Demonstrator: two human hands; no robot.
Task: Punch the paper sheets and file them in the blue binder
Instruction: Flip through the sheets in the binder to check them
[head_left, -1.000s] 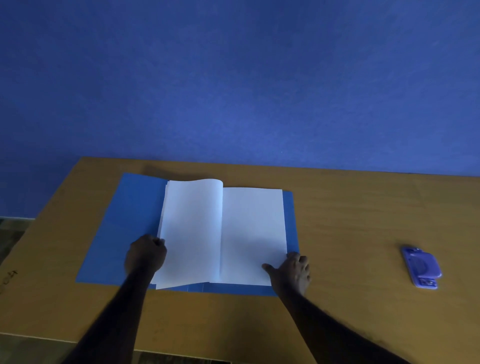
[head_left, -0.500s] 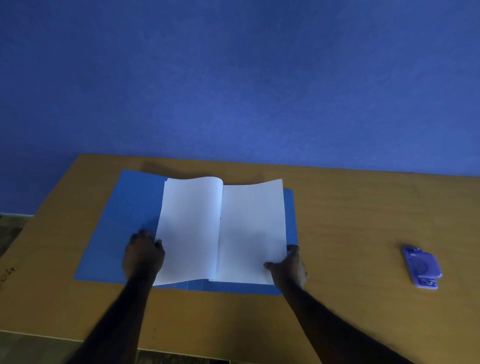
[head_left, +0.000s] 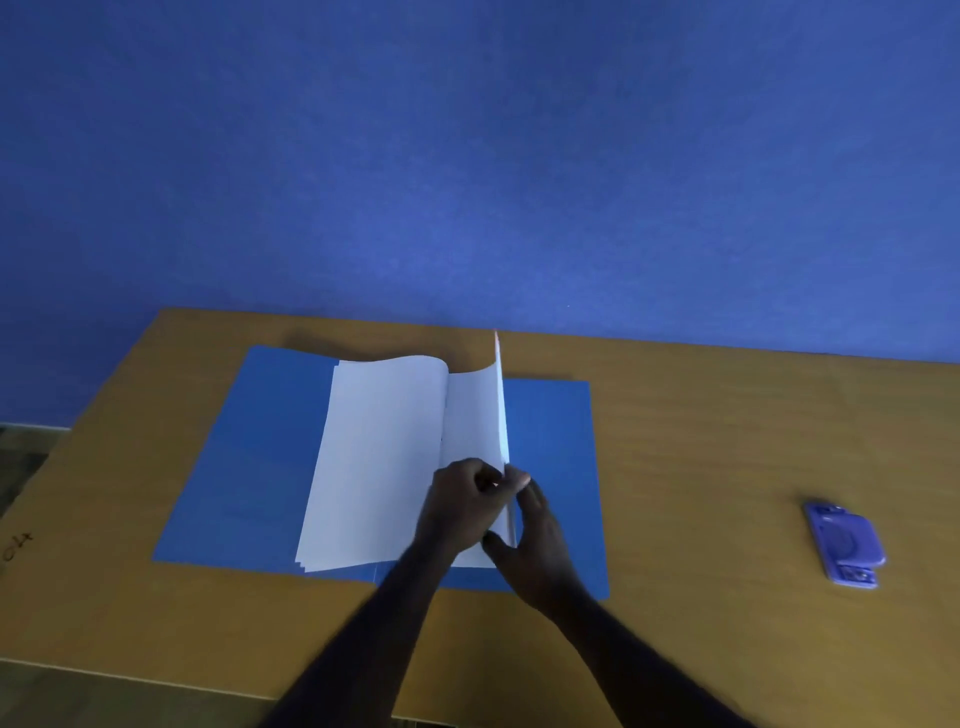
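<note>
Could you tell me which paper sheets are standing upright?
The right-hand sheets, held between the left hand and right hand; the left-hand sheets lie on the blue binder.

Two arms show, and both are bare along the whole length in view. The left forearm (head_left: 374, 623) is long and lean, narrows towards the wrist, and is smeared a little by blur along its edges. The right forearm (head_left: 639, 660) is of like build and sharper in outline. The left hand (head_left: 457, 499) is bare, its knuckles a rounded row. The right hand (head_left: 540, 540) is bare too, with long fingers (head_left: 535, 506). The dim light hides any finer marks.
</note>
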